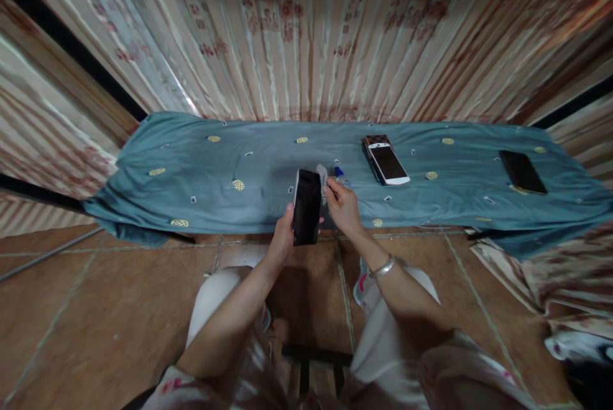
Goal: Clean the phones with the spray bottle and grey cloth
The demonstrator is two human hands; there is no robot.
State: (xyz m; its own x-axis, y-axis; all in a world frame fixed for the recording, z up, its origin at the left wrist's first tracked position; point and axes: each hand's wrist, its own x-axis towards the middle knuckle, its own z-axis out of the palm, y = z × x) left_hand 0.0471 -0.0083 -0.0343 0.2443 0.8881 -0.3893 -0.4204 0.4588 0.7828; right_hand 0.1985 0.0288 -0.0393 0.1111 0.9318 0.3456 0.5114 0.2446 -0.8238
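A dark-screened smartphone (307, 209) stands tilted in my left hand (282, 236), whose fingers are wrapped round its lower part. At the phone's upper right edge, my right hand (343, 209) pinches a small grey cloth (322, 175). Whether the cloth touches the phone I cannot tell. Just behind my right hand is a small clear bottle with a blue cap (339, 172), partly hidden by the fingers. Farther right, a white phone (389, 163) lies on top of other dark and brown flat items (377, 140).
A blue cloth with yellow motifs covers a long low table (268, 161). Near its right end lies another dark phone (523, 172). A patterned curtain (306, 33) hangs behind, with dark frame poles (71, 33) at the sides. My knees are in front, above a tiled floor (134, 295).
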